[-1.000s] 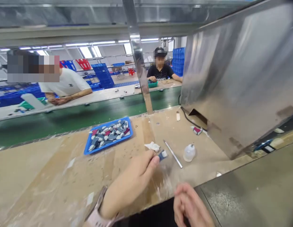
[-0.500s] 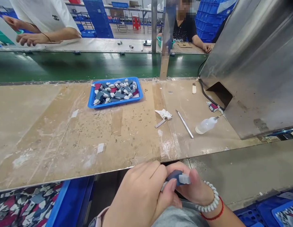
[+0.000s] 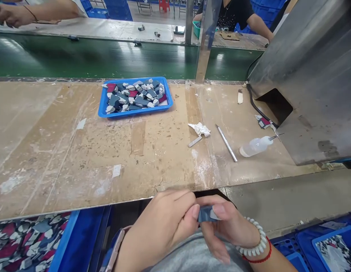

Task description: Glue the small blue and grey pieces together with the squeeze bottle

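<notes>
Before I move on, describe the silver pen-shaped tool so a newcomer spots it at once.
From the big metal housing at right, go left onto the tan tabletop. The tool lies between the white scrap and the squeeze bottle, the one slim silver rod there.

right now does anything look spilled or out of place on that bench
The bottle lies on its side near the metal housing, odd for something holding liquid, though no puddle shows. Crumpled white scrap sits loose beside the tray's right.

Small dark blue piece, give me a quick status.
Left hand and right hand both gripping dark blue piece. Held just off bench edge. Nothing visibly between hands and piece.
</notes>
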A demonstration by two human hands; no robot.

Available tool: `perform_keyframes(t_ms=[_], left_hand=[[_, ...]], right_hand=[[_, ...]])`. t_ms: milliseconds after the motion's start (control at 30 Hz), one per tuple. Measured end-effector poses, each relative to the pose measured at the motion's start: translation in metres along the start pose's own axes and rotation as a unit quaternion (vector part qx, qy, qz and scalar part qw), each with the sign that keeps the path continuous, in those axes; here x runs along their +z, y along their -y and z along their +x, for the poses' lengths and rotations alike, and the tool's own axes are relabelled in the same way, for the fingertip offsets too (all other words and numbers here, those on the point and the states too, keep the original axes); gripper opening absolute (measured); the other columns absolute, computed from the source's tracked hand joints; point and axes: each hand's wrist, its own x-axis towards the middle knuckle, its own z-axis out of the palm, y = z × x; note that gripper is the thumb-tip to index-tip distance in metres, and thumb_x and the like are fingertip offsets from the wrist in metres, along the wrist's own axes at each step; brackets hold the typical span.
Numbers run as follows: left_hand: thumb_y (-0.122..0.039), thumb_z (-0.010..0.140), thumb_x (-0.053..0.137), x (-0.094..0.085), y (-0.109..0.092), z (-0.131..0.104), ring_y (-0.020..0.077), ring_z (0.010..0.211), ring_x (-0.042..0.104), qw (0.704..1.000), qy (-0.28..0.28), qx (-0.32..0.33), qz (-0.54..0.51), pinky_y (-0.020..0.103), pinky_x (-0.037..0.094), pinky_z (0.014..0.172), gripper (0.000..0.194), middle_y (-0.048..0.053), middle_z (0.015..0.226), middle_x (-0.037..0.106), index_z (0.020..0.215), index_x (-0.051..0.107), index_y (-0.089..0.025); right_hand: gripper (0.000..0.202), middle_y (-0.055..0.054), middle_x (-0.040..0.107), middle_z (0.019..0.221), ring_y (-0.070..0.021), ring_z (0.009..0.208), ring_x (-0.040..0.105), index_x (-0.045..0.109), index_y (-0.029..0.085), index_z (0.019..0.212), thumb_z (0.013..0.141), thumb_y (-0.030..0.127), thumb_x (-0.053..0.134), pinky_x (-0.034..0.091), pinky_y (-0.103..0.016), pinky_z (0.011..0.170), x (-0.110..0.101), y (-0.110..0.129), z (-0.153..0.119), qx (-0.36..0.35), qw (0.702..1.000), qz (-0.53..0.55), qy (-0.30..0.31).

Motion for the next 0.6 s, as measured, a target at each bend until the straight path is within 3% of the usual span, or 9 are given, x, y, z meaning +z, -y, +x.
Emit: perform_keyframes(t_ms=[133,267,333,467,600], left_hand=[[-0.034,0.108,0.030,0.003,0.002,0.000,0.0134,0.063,0.052,0.999,-0.048,-0.021,0.013,0.026,0.037,0.059,0.041,-0.001,0.069,0.055,0.074,0.050,-0.019],[-0.053,0.102,0.045,0.005,0.005,0.000,0.0140,0.068,0.057,0.996,-0.084,0.001,0.043,0.025,0.040,0.061,0.036,-0.002,0.076,0.059,0.091,0.056,-0.020],[-0.049,0.102,0.048,0.006,0.005,-0.001,0.0137,0.068,0.057,0.993,-0.095,0.012,0.064,0.025,0.040,0.062,0.031,-0.002,0.075,0.060,0.094,0.057,-0.021],[-0.034,0.105,0.046,0.010,0.007,-0.004,0.0137,0.067,0.051,0.993,-0.109,0.032,0.045,0.026,0.038,0.062,0.019,-0.001,0.074,0.059,0.098,0.057,-0.019],[-0.028,0.104,0.048,0.016,0.009,-0.006,0.0143,0.071,0.052,0.989,-0.138,0.039,-0.035,0.027,0.041,0.066,0.013,0.002,0.078,0.060,0.103,0.058,-0.019]], right_hand=[[0.061,0.002,0.054,0.042,-0.0109,0.027,0.041,0.058,0.005,0.118,0.099,0.060,0.041,0.039,-0.018,0.033,0.001,0.003,0.002,-0.012,0.998,-0.025,-0.056],[0.056,0.002,0.054,0.043,-0.0094,0.027,0.040,0.061,0.011,0.099,0.101,0.062,0.038,0.036,-0.017,0.033,0.003,0.004,0.004,-0.039,0.995,0.002,-0.087],[0.055,0.003,0.053,0.041,-0.0092,0.025,0.036,0.060,0.012,0.094,0.101,0.063,0.038,0.033,-0.017,0.031,0.003,0.004,0.005,-0.037,0.996,0.017,-0.079],[0.051,0.003,0.054,0.043,-0.0087,0.027,0.036,0.059,0.011,0.107,0.100,0.058,0.042,0.035,-0.017,0.034,0.004,0.008,0.004,-0.027,0.997,0.008,-0.071],[0.043,0.002,0.056,0.047,-0.0079,0.031,0.039,0.059,0.013,0.095,0.100,0.052,0.043,0.035,-0.016,0.037,0.007,0.010,0.002,-0.039,0.998,0.004,-0.052]])
